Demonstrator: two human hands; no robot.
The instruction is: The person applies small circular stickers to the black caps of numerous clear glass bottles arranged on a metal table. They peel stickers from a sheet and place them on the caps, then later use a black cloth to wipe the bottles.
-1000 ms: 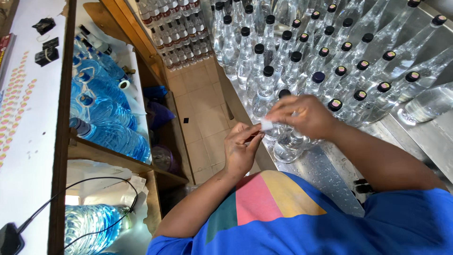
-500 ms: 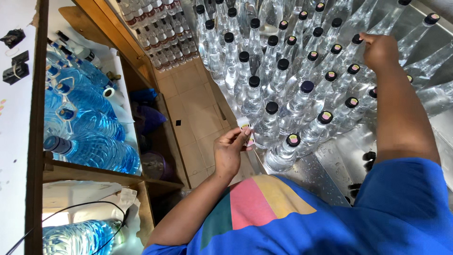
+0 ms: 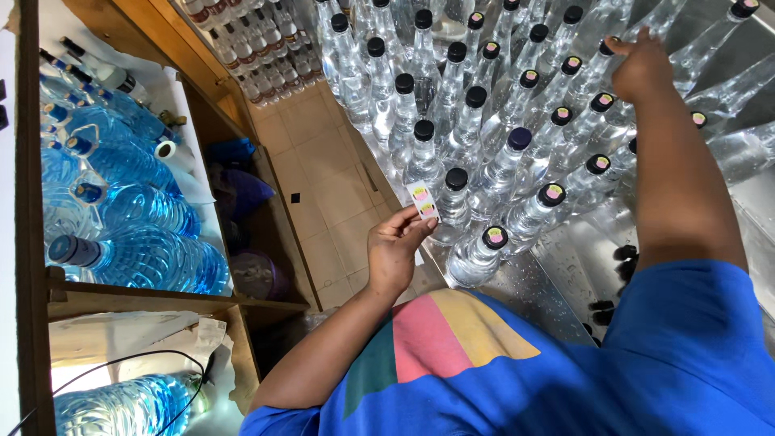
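Several clear bottles with black caps (image 3: 476, 121) stand packed together on a wet metal table (image 3: 565, 274). Some near caps carry a small round pink and yellow sticker (image 3: 495, 236). My left hand (image 3: 395, 252) pinches a short white strip of such stickers (image 3: 422, 201) beside the nearest bottles. My right hand (image 3: 642, 69) is stretched out to the far right of the group, its fingers closed over the top of one bottle. The cap under it is hidden.
Large blue water jugs (image 3: 121, 202) lie on a wooden shelf (image 3: 178, 299) at the left. More small bottles (image 3: 258, 48) stand at the back on a tiled floor (image 3: 323, 178). A black cable (image 3: 121, 367) runs over a lower jug. Loose black caps (image 3: 622, 258) lie on the table.
My right hand has left the strip in my left hand and reached out to a far bottle top. My left hand has stayed in place with the sticker strip.
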